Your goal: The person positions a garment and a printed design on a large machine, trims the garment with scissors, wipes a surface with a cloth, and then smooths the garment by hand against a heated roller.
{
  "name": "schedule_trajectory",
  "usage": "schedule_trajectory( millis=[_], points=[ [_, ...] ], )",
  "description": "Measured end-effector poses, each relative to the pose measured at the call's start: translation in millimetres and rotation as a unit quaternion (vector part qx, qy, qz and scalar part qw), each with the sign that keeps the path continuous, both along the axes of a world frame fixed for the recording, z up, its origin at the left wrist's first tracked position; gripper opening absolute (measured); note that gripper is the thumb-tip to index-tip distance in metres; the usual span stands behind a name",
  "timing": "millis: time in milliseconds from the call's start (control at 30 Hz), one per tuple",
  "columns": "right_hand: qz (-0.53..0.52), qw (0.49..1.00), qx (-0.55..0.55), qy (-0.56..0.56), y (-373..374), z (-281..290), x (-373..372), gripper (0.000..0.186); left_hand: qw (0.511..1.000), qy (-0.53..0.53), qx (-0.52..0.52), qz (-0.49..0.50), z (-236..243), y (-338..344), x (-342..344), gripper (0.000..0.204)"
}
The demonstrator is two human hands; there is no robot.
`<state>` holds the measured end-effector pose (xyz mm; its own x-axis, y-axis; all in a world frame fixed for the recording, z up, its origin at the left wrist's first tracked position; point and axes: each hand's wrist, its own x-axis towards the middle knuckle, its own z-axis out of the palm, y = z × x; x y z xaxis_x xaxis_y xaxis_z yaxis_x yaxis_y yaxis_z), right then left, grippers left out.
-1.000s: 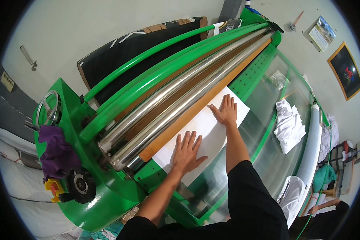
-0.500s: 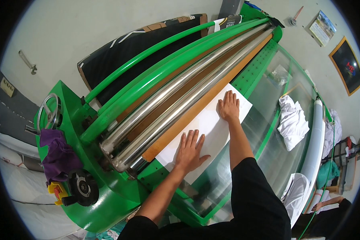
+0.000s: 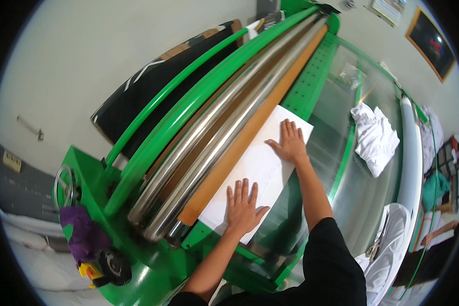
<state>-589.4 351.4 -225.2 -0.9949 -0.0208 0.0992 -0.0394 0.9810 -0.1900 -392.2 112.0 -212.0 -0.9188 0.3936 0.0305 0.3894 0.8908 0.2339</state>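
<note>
A white sheet (image 3: pixel 255 171), paper or cloth, lies lengthwise along the front of a green roller machine (image 3: pixel 311 84). Its far long edge meets the orange-brown roller (image 3: pixel 250 125). Flat on the sheet's near left end rests my left hand (image 3: pixel 244 211), with the fingers stretched and the thumb out to the right. My right hand (image 3: pixel 292 143) presses flat near the sheet's far right end, fingers apart and thumb pointing left. Neither palm grips anything. Behind the orange-brown roller run two shiny metal rollers (image 3: pixel 234 107).
Crumpled white cloth (image 3: pixel 375 137) lies on the clear panel to the right. A long pale roll (image 3: pixel 409 148) runs along the right side. At left are a handwheel (image 3: pixel 64 186), a purple cloth (image 3: pixel 82 234) and a black crank wheel (image 3: pixel 115 266). Another person's arm (image 3: pixel 440 232) shows at lower right.
My view has shifted, so the machine sits differently in the picture. Both hands stay flat on the sheet; my right thumb now spreads farther left.
</note>
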Motion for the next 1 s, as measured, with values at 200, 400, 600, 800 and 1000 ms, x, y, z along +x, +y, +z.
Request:
schedule_trajectory(
  millis=[200,400,600,800,1000],
  points=[
    [-0.004,1.0,-0.009,-0.029,-6,6,-6,0.115,1.0,-0.03,-0.008,0.004,4,1,0,0.092],
    [-0.012,0.999,-0.036,0.012,-3,0,4,0.113,0.997,-0.062,-0.038,0.005,6,2,2,0.094],
    [-0.025,0.999,-0.03,0.021,-7,-1,3,0.107,0.997,-0.06,-0.055,0.003,-1,3,6,0.095],
    [-0.027,0.999,-0.045,-0.012,-7,5,4,0.107,0.997,-0.066,-0.05,-0.004,3,0,3,0.093],
    [-0.007,0.999,-0.004,-0.04,-9,16,4,0.114,0.997,-0.067,-0.042,0.009,1,-2,2,0.093]
  ],
)
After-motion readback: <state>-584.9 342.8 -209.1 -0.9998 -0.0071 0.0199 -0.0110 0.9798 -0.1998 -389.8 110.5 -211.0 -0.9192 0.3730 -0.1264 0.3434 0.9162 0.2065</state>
